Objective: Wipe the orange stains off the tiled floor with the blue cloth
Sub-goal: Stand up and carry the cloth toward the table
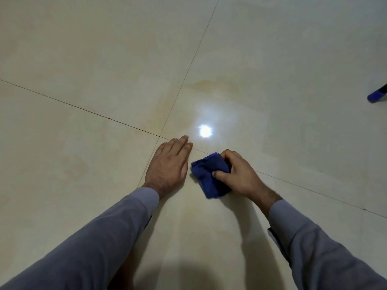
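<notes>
A folded blue cloth (207,174) lies on the cream tiled floor (104,59) just below the middle of the view. My right hand (236,174) grips the cloth from its right side, thumb across the top and fingers curled over the far edge. Flat on the floor just left of the cloth rests my left hand (170,164), fingers straight and pointing away from me. A faint orange stain (206,83) shows on the tile beyond the hands, and paler yellowish streaks (186,214) run between my forearms.
Dark grout lines cross near my left fingertips. A bright lamp reflection (205,130) glares on the tile ahead of the hands. At the right edge a blue-tipped dark object (377,96) pokes into view.
</notes>
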